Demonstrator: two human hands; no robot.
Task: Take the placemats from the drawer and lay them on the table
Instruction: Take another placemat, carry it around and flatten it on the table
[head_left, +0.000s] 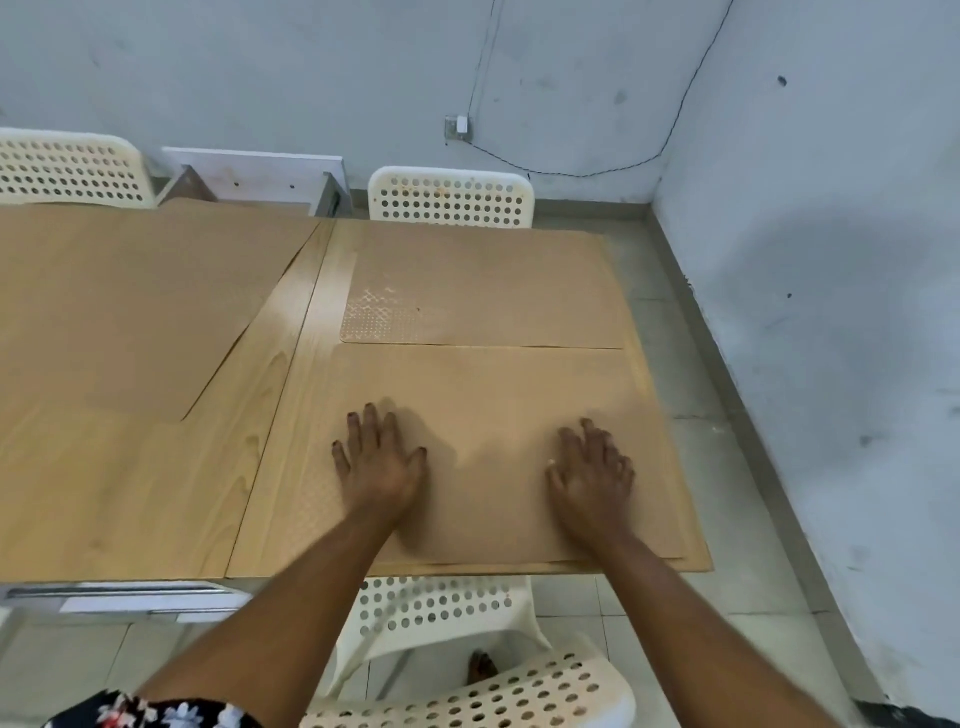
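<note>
Both hands, my left hand (382, 460) and right hand (592, 470), are lying flat and released on the near placemat (483, 410), its long axis running left-right across the tabletop (130, 493), directly beneath them.

Bare forearms, no sleeves; a dark floral garment (156, 714) (red, white blooms).

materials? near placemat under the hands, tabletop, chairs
Near placemat: thin, flexible tan sheet, matte; faint embossed weave at its left edge suggests vinyl or similar, though cork or paper can't be ruled out. Both hands, left hand and right hand, lie flat on it.
Table: light wood grain with sheen, probably laminate or veneer.
Chair: cream, perforated, moulded; looks plastic.
</note>
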